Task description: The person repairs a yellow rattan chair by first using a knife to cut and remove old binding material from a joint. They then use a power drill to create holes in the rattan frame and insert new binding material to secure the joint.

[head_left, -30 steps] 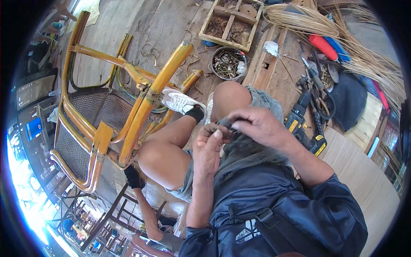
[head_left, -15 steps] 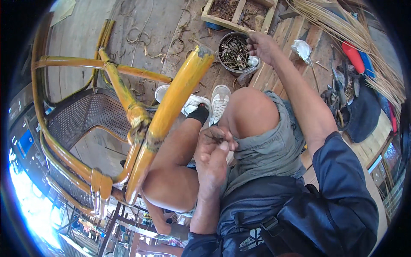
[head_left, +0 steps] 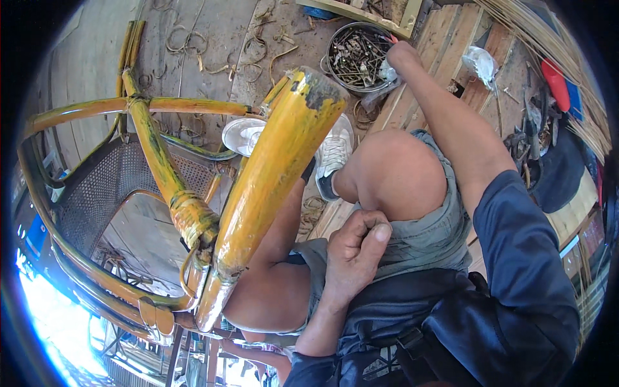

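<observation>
My left hand (head_left: 360,255) is closed above my lap, thumb pressed onto curled fingers; whatever it holds, if anything, is hidden. Stretched forward, my right hand (head_left: 404,58) is at the right rim of a round metal pot (head_left: 356,57) full of dark, thin pieces like nails or short sticks. Its fingers are mostly out of sight, with a small red thing (head_left: 392,39) beside them. Clear plastic (head_left: 385,72) sits at the pot's edge below the hand. A yellow-brown cane chair frame (head_left: 277,168) leans by my left leg, its thick pole rising toward me.
The chair's woven mesh panel (head_left: 138,171) lies to the left. Cane shavings (head_left: 187,42) litter the plank floor. A wooden divided box (head_left: 380,16) stands behind the pot. At right are a white bag (head_left: 480,64), dark tools (head_left: 532,129), a red object (head_left: 556,84) and long cane strips (head_left: 548,39).
My right hand has turned and closed in at the pot's rim, hiding its fingers. My left hand has curled tighter. The view has shifted, and the chair pole appears larger and nearer.
</observation>
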A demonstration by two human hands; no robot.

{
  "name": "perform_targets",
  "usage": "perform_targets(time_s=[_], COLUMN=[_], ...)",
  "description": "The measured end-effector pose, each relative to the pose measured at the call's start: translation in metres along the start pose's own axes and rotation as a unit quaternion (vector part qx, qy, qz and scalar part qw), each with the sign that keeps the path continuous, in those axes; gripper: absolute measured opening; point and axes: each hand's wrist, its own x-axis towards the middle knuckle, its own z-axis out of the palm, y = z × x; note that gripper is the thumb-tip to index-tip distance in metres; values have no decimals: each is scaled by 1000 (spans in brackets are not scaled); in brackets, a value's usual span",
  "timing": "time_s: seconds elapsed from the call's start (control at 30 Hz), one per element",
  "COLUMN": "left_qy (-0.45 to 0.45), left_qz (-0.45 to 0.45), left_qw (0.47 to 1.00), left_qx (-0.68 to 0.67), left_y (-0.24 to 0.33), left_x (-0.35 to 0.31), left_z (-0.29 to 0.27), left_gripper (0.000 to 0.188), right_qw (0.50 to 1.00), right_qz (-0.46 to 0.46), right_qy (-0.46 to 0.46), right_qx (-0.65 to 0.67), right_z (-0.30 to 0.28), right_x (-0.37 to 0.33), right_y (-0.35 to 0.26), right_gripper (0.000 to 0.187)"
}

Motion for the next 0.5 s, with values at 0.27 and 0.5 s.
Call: perform_targets(time_s=[0.27, 0.5], left_qy=[8, 9], left_qz=[12, 24], left_qw=[999, 999], left_qx=[46, 46], left_y=[-2, -4], left_x=[1, 4], left_z=[4, 2], left_gripper=[17, 14], right_qw=[986, 960], right_qz=[-139, -244], right_qy=[25, 133], right_qx=[-87, -21], right_z=[-37, -37], right_x=[-37, -49], right_y=[-70, -66], right_gripper=[28, 23])
